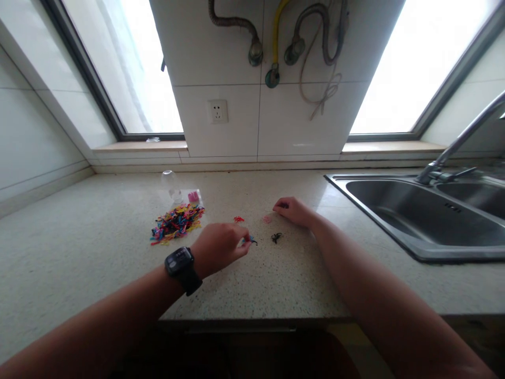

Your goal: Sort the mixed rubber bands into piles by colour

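Observation:
My left hand [223,243], with a black watch on its wrist, is closed in a pinch low over the counter. Small blue and dark rubber bands [253,241] show at its fingertips. Farther right, my right hand [295,210] is closed too, fingertips together near the worktop; whatever lies between them is too small to make out. Beside it is a little group of pink rubber bands [267,219]. Black bands [276,238] lie between the hands, and red bands [239,219] sit beyond my left hand. A large mixed heap of coloured rubber bands [177,223] spreads to the left.
Behind the heap are a clear plastic cup [169,184] and a pink item [193,197] on a clear wrapper. A steel sink [379,210] with a tap [437,167] is set into the speckled counter [98,252] at right. Hoses hang on the tiled wall.

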The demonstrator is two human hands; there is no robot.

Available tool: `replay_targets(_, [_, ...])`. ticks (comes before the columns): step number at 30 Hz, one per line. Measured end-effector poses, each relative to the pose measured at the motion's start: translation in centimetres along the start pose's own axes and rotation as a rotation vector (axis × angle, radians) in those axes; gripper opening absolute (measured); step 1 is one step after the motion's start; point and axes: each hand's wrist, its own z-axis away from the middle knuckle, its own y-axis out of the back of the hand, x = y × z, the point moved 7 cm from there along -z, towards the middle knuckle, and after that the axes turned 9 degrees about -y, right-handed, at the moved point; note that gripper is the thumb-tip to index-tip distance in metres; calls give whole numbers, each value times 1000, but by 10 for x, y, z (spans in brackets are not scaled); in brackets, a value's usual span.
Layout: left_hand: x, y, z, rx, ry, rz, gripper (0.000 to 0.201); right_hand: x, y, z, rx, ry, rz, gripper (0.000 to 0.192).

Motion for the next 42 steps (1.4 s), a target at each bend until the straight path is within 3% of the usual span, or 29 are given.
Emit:
replay_targets(7, [13, -14, -47, -24, -43, -96, 23, 1, -2, -1, -7, 7, -28, 23])
replay_targets(12, [16, -29, -61, -45, -63, -135, 24, 2, 0, -1, 2, -8, -39, 21])
replay_targets(19, [20, -33, -55, -79, -110, -74, 25, 5, 1, -4, 2, -23, -55, 23])
replay_targets(25, [13, -9, -23, -18, -231, -8, 22, 5, 1, -2, -18, -25, -50, 24])
replay_targets(29, [-25, 15, 6, 116, -193, -18, 30, 6, 1, -2, -26, -32, -35, 25])
replay_targets(34, [-108, 30, 51, 296, 80, -113, 34, 8, 1, -3, -31, -44, -19, 26])
replay_targets(37, [-154, 32, 74, 328, 256, -167, 42, 9, 1, -3, -33, -40, -15, 27])
replay_targets(42, [-207, 41, 100, 439, 406, -153, 40, 11, 1, -3, -26, -46, -11, 28])
